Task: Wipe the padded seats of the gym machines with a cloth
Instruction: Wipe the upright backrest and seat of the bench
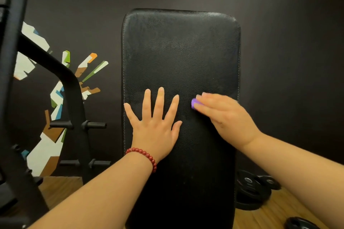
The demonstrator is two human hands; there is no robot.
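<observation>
black padded seat filling the middle of the view, long and narrow, rounded corners at the far end, light stitching down both long edges.

left hand laid flat on the seat near its left edge, palm down, fingers straight and spread wide, little finger reaching almost to the left stitching, nothing held. red bead bracelet round that wrist.

right hand on the right half of the seat, coming in from the right edge, fingers kept together and pointing left toward the middle. purple cloth under those fingers, against the seat, only a small bunched end peeking out past the fingertips, the remainder hidden beneath the hand. blurred here, so no telling whether pinched between fingers and thumb or merely pressed down by them. cloth between the two hands, just beside the left forefinger but apart from it, roughly level with the left fingertips, about halfway along the seat.

to the left of the seat, a black metal frame with short pegs sticking out, and behind it a dark wall with an angular painting in white, brown, green, orange and blue. to the right, low beside the seat, black weight plates lying on a wooden floor, another at the lower right corner of the view.
</observation>
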